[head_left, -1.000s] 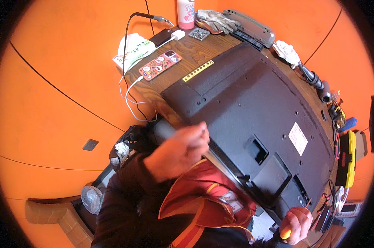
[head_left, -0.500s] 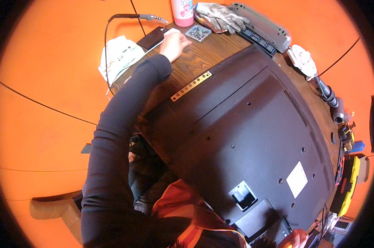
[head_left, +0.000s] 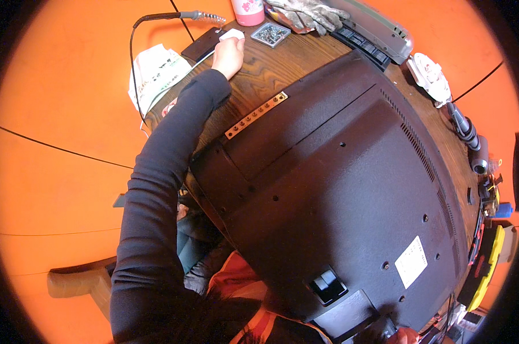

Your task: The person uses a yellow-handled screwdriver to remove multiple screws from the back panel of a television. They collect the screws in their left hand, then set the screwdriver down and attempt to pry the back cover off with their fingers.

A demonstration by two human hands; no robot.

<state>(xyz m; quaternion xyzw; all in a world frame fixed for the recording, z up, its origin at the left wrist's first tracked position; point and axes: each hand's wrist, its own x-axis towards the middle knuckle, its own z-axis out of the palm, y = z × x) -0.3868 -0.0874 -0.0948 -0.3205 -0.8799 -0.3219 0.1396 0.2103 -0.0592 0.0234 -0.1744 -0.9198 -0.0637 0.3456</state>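
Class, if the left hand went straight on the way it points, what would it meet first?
Probably the white block, right beside the left hand's fingers; whether they already touch is unclear.

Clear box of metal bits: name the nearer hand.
Left. The left hand is close by, lower left of the clear box; the right hand is far off, at the picture's lower edge.

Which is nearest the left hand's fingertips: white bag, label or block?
The small white block, right at the left hand; the white bag and white label lie farther away.
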